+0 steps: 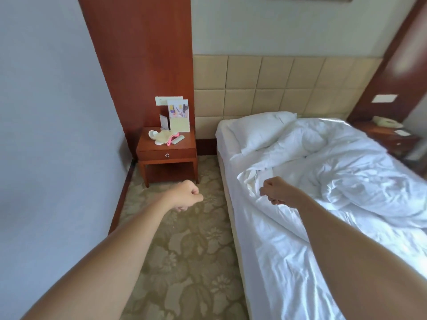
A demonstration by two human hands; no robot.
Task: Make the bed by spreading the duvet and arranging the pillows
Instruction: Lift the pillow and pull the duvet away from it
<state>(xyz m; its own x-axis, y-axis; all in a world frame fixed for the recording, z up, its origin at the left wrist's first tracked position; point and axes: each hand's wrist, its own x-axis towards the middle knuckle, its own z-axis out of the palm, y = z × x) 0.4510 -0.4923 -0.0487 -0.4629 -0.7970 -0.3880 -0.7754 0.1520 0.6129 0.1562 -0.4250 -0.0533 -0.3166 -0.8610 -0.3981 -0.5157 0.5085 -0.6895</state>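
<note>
White cotton lies in a crumpled heap across the bed [265,262]: the duvet [351,172] is bunched toward the far side and the head end, leaving the sheet bare along the near edge. One pillow [258,130] sits askew at the head, its lower corner partly under a fold of the duvet, below the padded headboard [265,88].

Both hands are curled into fists. The left hand [188,196] hangs over the patterned carpet [184,262], beside the bed and well apart from any bedding, and holds nothing. The right hand [276,190] is over the near edge of the duvet; its fingers are folded in, but whether they pinch a fold of cloth or merely hover above it I cannot tell.

The step in hand looks like taking hold of the duvet's near edge to pull it flat. To do it well, each hand should grip a separate point on the same hem, set wide apart, so the cloth lifts as a sheet and not a rope. The left hand needs to come across to the bed first. A lift and shake toward the foot would likely free the bunched mass; dragging alone risks pulling the pillow along, so it is better to clear that fold first. The bedside desk [167,148] carries loose small items, so a wide swing on that side should stay low.
</note>
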